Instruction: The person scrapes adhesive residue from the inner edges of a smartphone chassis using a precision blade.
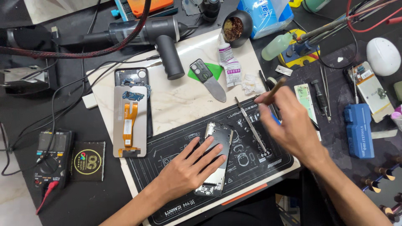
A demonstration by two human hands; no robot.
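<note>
An opened phone body (217, 138) lies on a black printed work mat (176, 150). My left hand (190, 165) rests flat on it, fingers spread, pressing it down. My right hand (289, 123) hovers to the right of the phone, blurred by motion, and holds a thin brush-like tool with a wooden handle (274, 90) that points up and away. Metal tweezers (250, 125) lie on the mat between the two hands.
A detached screen with an orange flex cable (130, 121) lies left on the marble slab (176, 98), over a phone frame (132, 77). A hot-air gun (161, 39), multimeter (52, 157), blue tool box (359, 129), soldering stand (299, 48) and bottles surround the mat.
</note>
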